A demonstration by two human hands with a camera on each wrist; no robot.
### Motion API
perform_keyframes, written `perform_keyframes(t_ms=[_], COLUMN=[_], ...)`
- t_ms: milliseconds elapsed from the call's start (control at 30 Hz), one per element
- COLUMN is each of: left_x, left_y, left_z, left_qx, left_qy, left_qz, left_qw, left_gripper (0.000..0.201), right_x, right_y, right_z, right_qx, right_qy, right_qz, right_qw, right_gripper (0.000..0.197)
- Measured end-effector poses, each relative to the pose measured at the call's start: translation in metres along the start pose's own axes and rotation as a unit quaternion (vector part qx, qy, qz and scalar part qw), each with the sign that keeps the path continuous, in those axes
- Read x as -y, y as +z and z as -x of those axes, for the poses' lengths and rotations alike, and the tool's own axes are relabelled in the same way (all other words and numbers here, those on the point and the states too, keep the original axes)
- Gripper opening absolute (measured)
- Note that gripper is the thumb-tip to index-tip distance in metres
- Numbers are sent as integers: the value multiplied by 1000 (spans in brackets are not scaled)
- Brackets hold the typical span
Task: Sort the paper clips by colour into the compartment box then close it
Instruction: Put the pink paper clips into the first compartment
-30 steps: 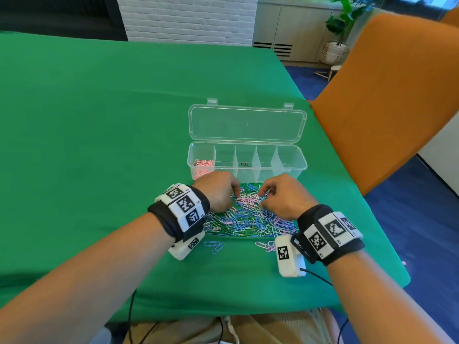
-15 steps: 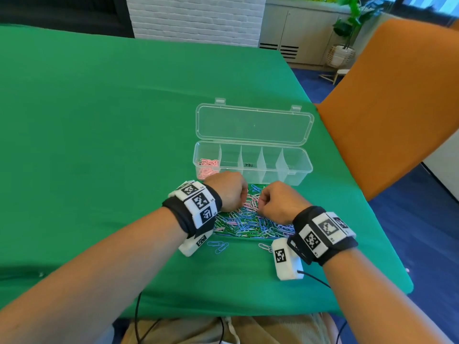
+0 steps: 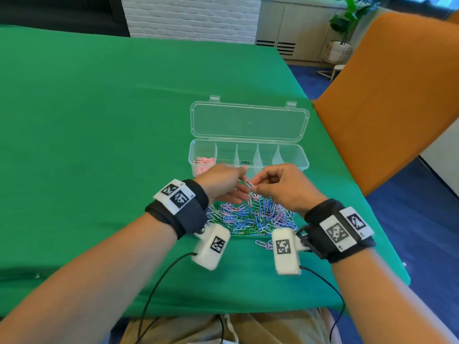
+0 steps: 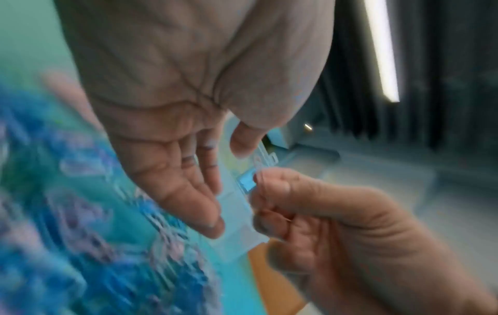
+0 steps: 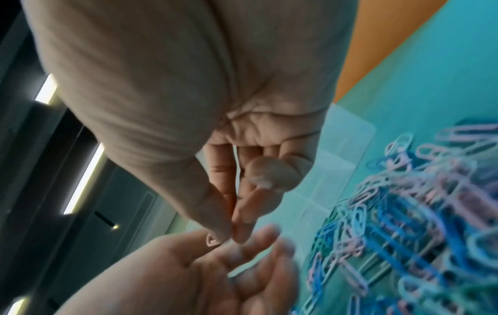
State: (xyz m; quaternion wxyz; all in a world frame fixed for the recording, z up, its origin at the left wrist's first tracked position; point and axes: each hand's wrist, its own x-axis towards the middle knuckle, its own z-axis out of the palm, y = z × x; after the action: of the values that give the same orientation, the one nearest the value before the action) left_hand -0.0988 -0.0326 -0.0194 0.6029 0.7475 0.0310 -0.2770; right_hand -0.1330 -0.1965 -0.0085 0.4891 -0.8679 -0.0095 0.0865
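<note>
From the head view, the right hand [image 3: 283, 187] pinched a pink paper clip [image 3: 249, 184] above the mixed pile [image 3: 250, 217], near the open compartment box [image 3: 248, 157], probably for handover. The left-wrist view showed the left hand [image 4: 172, 170] flat-fingered, empty, ready underneath. The right-wrist view confirmed thumb and forefinger gripping the clip over that palm.

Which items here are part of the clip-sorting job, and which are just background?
Job:
- pile of paper clips
- compartment box, lid open, pink clips in its leftmost bay
- pink clip pinched by the right hand
- left hand, open beside it

Background:
- green table
- orange chair
- potted plant
</note>
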Motion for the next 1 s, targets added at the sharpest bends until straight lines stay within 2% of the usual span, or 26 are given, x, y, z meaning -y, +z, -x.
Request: perform_keyframes(t_ms=[67,133,167,200,233,300,333,400,533,667,767,867,933,1000], left_x=[3,5,5,5,6,6,7,9,16,19,20,19,15,15], left_y=[7,7,5,2,-3,-12,-15,-22,-26,-31,-36,-36,-32,-24], left_z=[1,-1,-3,-5,-6,-5,-4,2,11,9,8,8,7,7], left_qx=[55,41,12,-21,-47,-62,-52,-25,-18,-43,-72,-110,-108,-63], left_qy=[-53,-67,-64,-49,-27,27,41,40,47,52,58,71,36,-23], left_qz=[125,167,147,79,-31,-258,-316,-382,-465,-478,-439,-305,-158,39], left_qw=[989,983,987,995,998,964,946,923,884,875,894,943,981,997], left_gripper=[32,32,33,34,33,31,29,18,2,4,11,32,36,39], right_x=[6,6,4,2,1,-1,-2,-3,-2,2,3,4,10,20], right_y=[6,9,10,11,14,24,30,40,46,48,46,37,30,24], right_z=[-2,-7,-9,-12,-14,-18,-19,-21,-22,-21,-17,-13,-11,-9], right_qx=[-7,-39,-52,-50,-34,20,47,80,75,95,107,90,67,55], right_qy=[-24,-36,-37,-33,-29,-17,-9,0,12,11,19,17,5,-23], right_qz=[-29,-6,21,51,82,152,186,232,283,319,328,281,200,108], right_qw=[999,999,998,997,996,988,981,969,956,943,938,955,978,992], right_gripper=[6,2,3,7,11,16,15,7,5,6,10,10,9,16])
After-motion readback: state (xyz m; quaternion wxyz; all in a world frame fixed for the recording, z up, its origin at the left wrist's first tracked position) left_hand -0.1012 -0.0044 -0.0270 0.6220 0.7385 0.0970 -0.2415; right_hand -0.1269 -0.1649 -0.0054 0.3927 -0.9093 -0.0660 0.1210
